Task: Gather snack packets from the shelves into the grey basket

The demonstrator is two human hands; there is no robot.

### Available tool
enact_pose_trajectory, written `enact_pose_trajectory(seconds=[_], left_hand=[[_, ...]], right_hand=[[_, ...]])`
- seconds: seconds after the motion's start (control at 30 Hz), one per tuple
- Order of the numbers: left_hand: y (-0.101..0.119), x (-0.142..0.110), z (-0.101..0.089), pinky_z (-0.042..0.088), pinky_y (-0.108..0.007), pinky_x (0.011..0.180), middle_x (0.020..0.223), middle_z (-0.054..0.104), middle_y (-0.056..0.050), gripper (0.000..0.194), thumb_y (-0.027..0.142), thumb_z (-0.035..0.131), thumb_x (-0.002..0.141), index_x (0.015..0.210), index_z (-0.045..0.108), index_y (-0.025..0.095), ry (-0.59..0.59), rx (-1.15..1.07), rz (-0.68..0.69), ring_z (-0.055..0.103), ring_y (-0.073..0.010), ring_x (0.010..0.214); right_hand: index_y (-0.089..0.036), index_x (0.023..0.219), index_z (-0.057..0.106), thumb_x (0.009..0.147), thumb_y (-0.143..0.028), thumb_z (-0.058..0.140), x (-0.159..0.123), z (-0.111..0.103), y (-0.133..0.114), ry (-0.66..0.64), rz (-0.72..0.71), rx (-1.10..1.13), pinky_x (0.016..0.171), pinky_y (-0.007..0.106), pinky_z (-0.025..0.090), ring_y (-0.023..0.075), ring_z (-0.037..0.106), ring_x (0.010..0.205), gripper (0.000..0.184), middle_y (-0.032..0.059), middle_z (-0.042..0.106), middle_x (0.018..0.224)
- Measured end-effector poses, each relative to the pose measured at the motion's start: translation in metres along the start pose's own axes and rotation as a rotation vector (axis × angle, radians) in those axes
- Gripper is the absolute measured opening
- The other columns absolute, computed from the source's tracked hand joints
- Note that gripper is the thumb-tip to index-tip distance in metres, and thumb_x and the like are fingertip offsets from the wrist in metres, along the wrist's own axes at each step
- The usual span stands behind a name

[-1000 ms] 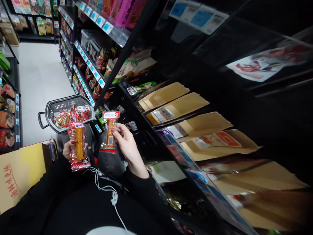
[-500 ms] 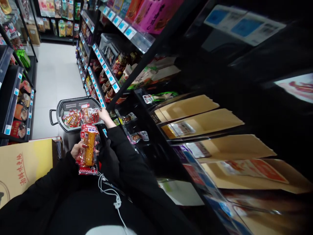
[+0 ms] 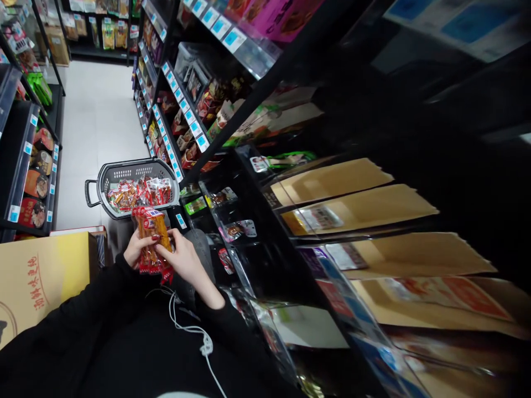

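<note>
Red-and-clear snack packets (image 3: pixel 150 243), with orange-brown sticks showing through the wrap, are held in a small stack in front of my lap. My left hand (image 3: pixel 136 247) grips the stack from the left, its thumb lying across the front. On the right side my right hand (image 3: pixel 181 255) pinches the packets with thumb and fingers. How many packets are in the stack I cannot tell. Just beyond them is a grey shopping basket (image 3: pixel 104 192), with many similar small red packets (image 3: pixel 141 190) lying in it.
To the right stands a black shelf (image 3: pixel 249 232) with cardboard trays (image 3: pixel 360 213) and scattered packets. Farther ahead, shelves with price tags (image 3: pixel 182 105) line the aisle floor (image 3: pixel 89 110). A large carton (image 3: pixel 45 276) stands at the left, near a low shelf of round packs (image 3: pixel 36 188).
My right hand has come back from the basket to the packets in my left hand and now grips them too. The stack has turned slightly, and the view has shifted a little.
</note>
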State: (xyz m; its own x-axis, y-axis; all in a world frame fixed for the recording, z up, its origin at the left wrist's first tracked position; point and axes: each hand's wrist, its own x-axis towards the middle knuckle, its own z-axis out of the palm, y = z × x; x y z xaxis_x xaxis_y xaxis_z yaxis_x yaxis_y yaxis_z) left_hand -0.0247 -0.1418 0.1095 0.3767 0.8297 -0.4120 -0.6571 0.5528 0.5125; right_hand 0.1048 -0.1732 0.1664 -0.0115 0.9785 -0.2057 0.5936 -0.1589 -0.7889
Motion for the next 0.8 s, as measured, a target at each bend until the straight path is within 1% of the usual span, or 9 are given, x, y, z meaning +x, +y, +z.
enact_pose_trajectory(seconds=[0.2,0.27,0.37,0.43,0.5,0.6,0.63,0.7,0.8], left_hand=[[0.000,0.003,-0.003,0.052,-0.044,0.083,0.082,0.071,-0.007,0.047,0.021,0.081,0.053,0.094,0.058,0.013,0.038,-0.010,0.026,0.068,-0.0271,0.081],[0.000,0.002,-0.002,0.052,-0.044,0.084,0.080,0.070,-0.007,0.045,0.020,0.080,0.054,0.093,0.058,0.013,0.049,-0.020,0.032,0.068,-0.0278,0.083],[0.002,0.001,-0.001,0.051,-0.046,0.085,0.081,0.070,-0.006,0.044,0.019,0.079,0.054,0.092,0.057,0.014,0.059,-0.049,0.052,0.068,-0.0293,0.087],[0.003,0.001,0.000,0.051,-0.047,0.087,0.083,0.071,-0.007,0.043,0.018,0.077,0.055,0.093,0.057,0.014,0.055,-0.075,0.054,0.066,-0.0310,0.093],[0.005,-0.001,0.001,0.050,-0.048,0.089,0.088,0.071,-0.008,0.042,0.018,0.075,0.058,0.095,0.057,0.015,0.036,-0.099,0.029,0.064,-0.0330,0.100],[0.006,-0.002,0.001,0.048,-0.051,0.091,0.098,0.070,-0.010,0.043,0.019,0.072,0.062,0.102,0.057,0.014,-0.012,-0.108,-0.019,0.060,-0.0353,0.107],[0.006,-0.003,0.001,0.048,-0.053,0.091,0.100,0.070,-0.011,0.043,0.019,0.071,0.063,0.103,0.057,0.014,-0.025,-0.106,-0.028,0.060,-0.0356,0.108],[0.007,-0.004,0.001,0.047,-0.054,0.092,0.101,0.070,-0.012,0.041,0.017,0.070,0.064,0.102,0.057,0.014,-0.038,-0.098,-0.044,0.060,-0.0365,0.108],[0.007,-0.004,0.000,0.047,-0.056,0.091,0.102,0.069,-0.013,0.040,0.016,0.068,0.066,0.104,0.057,0.013,-0.045,-0.096,-0.081,0.061,-0.0370,0.106]], right_hand=[[-0.018,0.100,0.055,0.080,-0.046,0.052,0.004,0.001,0.011,0.037,0.041,0.139,0.074,0.031,0.045,0.0186,0.060,0.080,0.035,0.0063,0.066,0.098],[-0.018,0.100,0.056,0.080,-0.046,0.051,0.002,0.003,0.011,0.059,0.041,0.144,0.076,0.032,0.045,0.0189,0.060,0.081,0.034,0.0063,0.065,0.097],[-0.018,0.098,0.059,0.078,-0.044,0.053,0.000,0.007,0.011,0.151,0.023,0.140,0.082,0.035,0.044,0.0210,0.058,0.089,0.033,0.0076,0.062,0.096],[-0.018,0.094,0.061,0.076,-0.045,0.056,0.001,0.007,0.011,0.239,0.021,0.233,0.079,0.033,0.045,0.0209,0.056,0.090,0.033,0.0080,0.058,0.093],[-0.018,0.092,0.061,0.076,-0.047,0.055,0.003,0.002,0.012,0.230,0.046,0.469,0.063,0.028,0.045,0.0152,0.052,0.071,0.033,0.0061,0.055,0.087],[-0.019,0.090,0.059,0.084,-0.053,0.043,0.002,-0.013,0.012,-0.004,0.095,1.012,0.040,0.020,0.028,0.0050,0.025,0.043,0.038,0.0005,0.049,0.074],[-0.019,0.088,0.058,0.085,-0.053,0.040,0.000,-0.018,0.012,-0.072,0.099,1.191,0.036,0.018,0.021,0.0037,0.016,0.041,0.038,-0.0014,0.047,0.070],[-0.019,0.083,0.056,0.088,-0.051,0.038,-0.005,-0.026,0.011,-0.124,0.077,1.471,0.033,0.016,0.013,0.0025,0.006,0.040,0.036,-0.0044,0.042,0.066],[-0.019,0.080,0.054,0.089,-0.047,0.039,-0.012,-0.030,0.010,-0.154,0.025,1.662,0.031,0.015,0.008,0.0012,0.002,0.038,0.033,-0.0065,0.039,0.063]])
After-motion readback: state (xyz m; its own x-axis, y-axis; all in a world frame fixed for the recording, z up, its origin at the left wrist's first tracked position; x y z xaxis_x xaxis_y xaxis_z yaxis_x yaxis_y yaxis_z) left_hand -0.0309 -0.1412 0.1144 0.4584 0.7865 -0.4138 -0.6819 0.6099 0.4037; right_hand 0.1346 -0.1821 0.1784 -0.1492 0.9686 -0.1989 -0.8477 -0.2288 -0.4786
